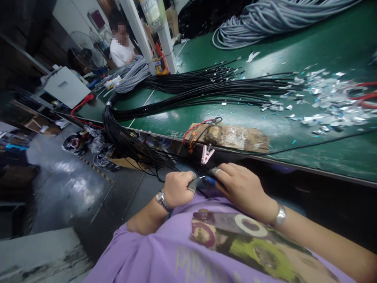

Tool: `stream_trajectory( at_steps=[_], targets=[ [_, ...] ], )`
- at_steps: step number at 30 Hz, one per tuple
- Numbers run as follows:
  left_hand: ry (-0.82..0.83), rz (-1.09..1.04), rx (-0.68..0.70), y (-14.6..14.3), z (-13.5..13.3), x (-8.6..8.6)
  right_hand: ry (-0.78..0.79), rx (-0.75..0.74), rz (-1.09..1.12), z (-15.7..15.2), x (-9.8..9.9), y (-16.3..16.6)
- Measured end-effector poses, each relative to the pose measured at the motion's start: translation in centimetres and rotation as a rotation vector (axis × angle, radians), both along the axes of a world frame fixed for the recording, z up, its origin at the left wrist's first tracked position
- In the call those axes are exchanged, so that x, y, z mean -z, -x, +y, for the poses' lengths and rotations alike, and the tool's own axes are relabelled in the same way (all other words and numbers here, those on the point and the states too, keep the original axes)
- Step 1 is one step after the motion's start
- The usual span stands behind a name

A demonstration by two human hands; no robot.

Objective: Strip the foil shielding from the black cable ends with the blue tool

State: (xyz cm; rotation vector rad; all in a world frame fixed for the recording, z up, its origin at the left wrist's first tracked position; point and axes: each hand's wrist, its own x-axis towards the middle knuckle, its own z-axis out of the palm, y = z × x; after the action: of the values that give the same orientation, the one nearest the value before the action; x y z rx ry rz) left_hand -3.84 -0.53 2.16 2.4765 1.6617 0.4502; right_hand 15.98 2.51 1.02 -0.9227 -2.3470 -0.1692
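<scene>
My left hand [178, 188], with a wristwatch and a grey thumb cover, pinches a black cable whose stripped, whitish end [202, 177] sticks out toward the right. Close beside that tip is my right hand [241, 184], fingers curled together and a grey cover on one digit. What it grips, if anything, is too small to make out. Both hands are in front of my body, below the table's edge. Just above them, a pink clip [206, 155] hangs at the edge by a wooden board [244, 138]. The black cable bundle [176, 98] drapes off the table toward my left hand.
Foil scraps [332, 102] litter the green table [332, 161] at the right. Grey cable coils [265, 23] lie at the back. A white post [138, 35] rises from the table. Another person [121, 53] sits beyond it. Bundled material [75, 143] lies on the floor at left.
</scene>
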Motion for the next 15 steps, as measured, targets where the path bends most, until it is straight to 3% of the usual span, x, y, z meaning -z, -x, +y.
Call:
stream_trajectory(
  at_steps=[9, 15],
  targets=[
    [-0.042, 0.021, 0.018, -0.03, -0.16, 0.28, 0.0, -0.022, -0.02, 0.07, -0.04, 0.08],
    [0.006, -0.087, 0.004, -0.07, -0.34, 0.31, 0.005, -0.053, -0.022, 0.28, -0.06, -0.01]
  ],
)
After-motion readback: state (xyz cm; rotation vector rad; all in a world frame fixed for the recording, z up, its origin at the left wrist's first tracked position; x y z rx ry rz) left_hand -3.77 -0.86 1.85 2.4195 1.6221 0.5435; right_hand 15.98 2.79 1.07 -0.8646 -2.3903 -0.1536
